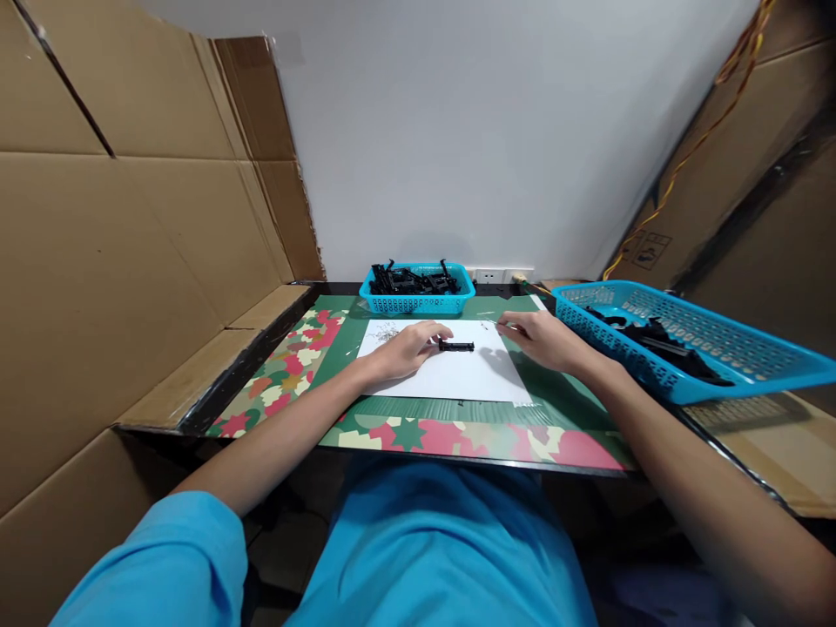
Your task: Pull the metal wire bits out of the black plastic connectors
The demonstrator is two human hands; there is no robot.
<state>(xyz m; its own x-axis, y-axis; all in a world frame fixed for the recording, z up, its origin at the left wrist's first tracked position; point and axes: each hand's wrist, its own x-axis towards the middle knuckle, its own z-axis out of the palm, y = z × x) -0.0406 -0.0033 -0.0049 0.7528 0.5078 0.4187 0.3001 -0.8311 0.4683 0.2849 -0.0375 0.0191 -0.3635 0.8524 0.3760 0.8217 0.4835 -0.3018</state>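
My left hand (411, 348) rests over the white paper (450, 379), its fingers curled round the left end of a small black plastic part (457, 347). The part lies level, its right end sticking out. At the paper's right edge is my right hand (539, 338), with thumb and fingers bent towards each other; whether something tiny is between the tips is too small to tell. Tiny dark bits (485, 326) lie near those fingertips. A loose pile of small thin metal-looking pieces (383, 333) sits on the paper's upper left.
A blue basket (418, 304) of black parts stands at the back against the wall. Another, larger blue basket (771, 348) with black parts is at the right. Cardboard walls (131, 218) flank the patterned green mat (562, 401).
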